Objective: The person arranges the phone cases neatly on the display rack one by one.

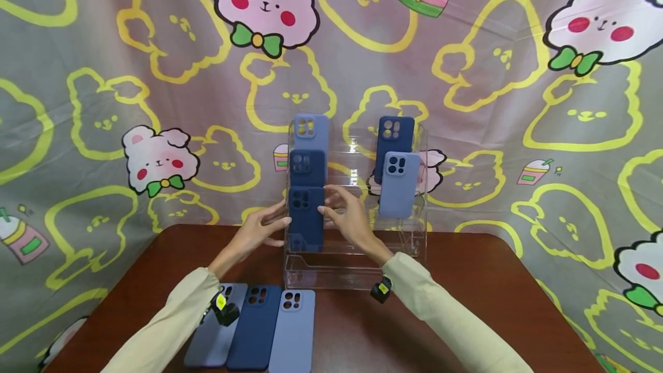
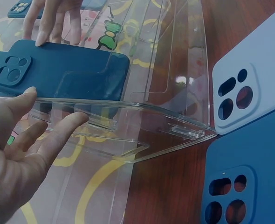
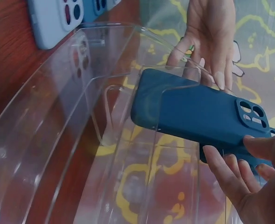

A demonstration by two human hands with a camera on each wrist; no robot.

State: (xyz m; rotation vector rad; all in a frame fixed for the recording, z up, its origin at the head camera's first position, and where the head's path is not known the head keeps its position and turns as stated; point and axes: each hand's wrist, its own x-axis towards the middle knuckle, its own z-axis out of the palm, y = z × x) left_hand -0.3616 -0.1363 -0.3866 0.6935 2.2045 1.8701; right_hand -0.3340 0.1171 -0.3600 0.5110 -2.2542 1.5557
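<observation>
Three phone cases lie on the table below the left hand; past them, that hand and the right hand have loosely extended fingers, a thumb at each side edge of the dark blue case between them, standing in a clear rack; above and beyond both hands, more cases, then a patterned curtain

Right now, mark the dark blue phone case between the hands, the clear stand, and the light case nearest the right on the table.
Dark blue phone case (image 1: 307,222): head view, back panel.
Clear stand (image 1: 336,278): head view, lower front wall.
Light case (image 1: 293,335): head view, back panel below cutouts.
</observation>
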